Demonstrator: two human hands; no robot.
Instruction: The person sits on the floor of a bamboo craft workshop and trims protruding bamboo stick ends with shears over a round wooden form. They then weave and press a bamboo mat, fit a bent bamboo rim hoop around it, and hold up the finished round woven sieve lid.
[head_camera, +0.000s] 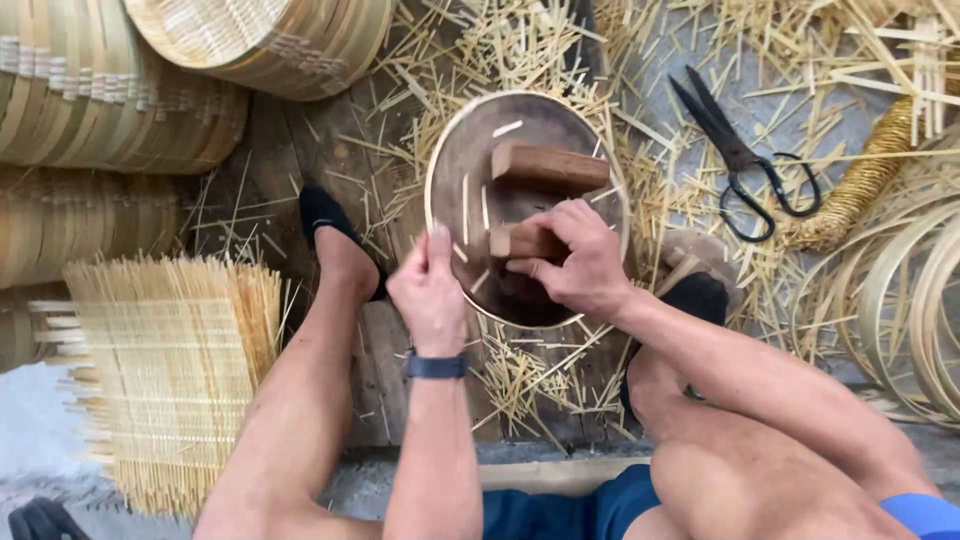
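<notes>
Okay, centre of frame: a round dark wooden form (470, 160) with a thin pale bamboo hoop (428, 205) bent around its rim, sitting on the plank floor (280, 150) between the person's two feet. Form's disc looks slightly oval from this angle, long axis running top to bottom of frame, tilted a bit right. Two wooden blocks on its face: upper block (550, 167) lies roughly left-right, untouched; lower block (520, 243) is just below it.

Right hand (575, 260) is over the lower middle of the form, fingers curled and clamped on the lower block. Left hand (428, 295) is at the form's lower-left edge, fingers pressed together and pointing up-frame, touching the hoop at the rim; whether it pinches the hoop or only pushes against it, cannot tell. Dark band on that wrist.

Relation: form lies directly up-frame of both hands, right hand already on it, left at its edge, so the right is nearer the centre.

Around: black scissors (745, 160) upper right, well apart from both hands, lying among loose bamboo splinters (520, 40). Stacked round bamboo steamer rings (100, 110) upper left. Woven bamboo mat (170, 370) lower left. Coiled bamboo strips (900, 290) at right edge.
</notes>
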